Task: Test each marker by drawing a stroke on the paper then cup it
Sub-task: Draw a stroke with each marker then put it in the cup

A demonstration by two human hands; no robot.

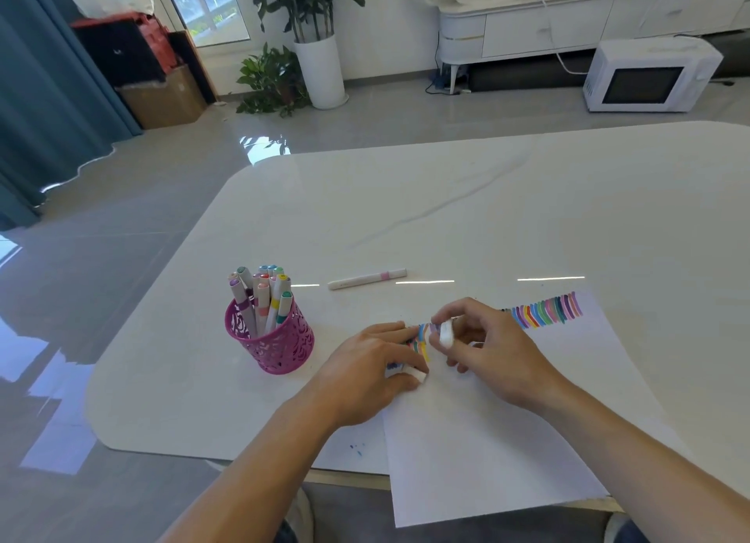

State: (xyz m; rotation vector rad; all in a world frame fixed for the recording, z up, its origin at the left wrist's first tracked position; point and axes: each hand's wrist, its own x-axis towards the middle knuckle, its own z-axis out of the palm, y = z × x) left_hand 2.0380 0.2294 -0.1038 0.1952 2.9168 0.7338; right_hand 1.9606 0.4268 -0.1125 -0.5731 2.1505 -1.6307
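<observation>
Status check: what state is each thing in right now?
Cup: upright, holding capped markers.
Loose marker: lying on table, capped.
Paper: flat, strokes along far edge.
Left hand: grips a white marker part.
Right hand: pinches a second marker part.

Cup point(270, 339) left of paper point(487, 441); loose marker point(367, 279) behind both.

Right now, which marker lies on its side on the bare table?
The white marker with the pink band, lying alone on the table to the right of the pink cup. The markers in that cup all stand upright.
</observation>
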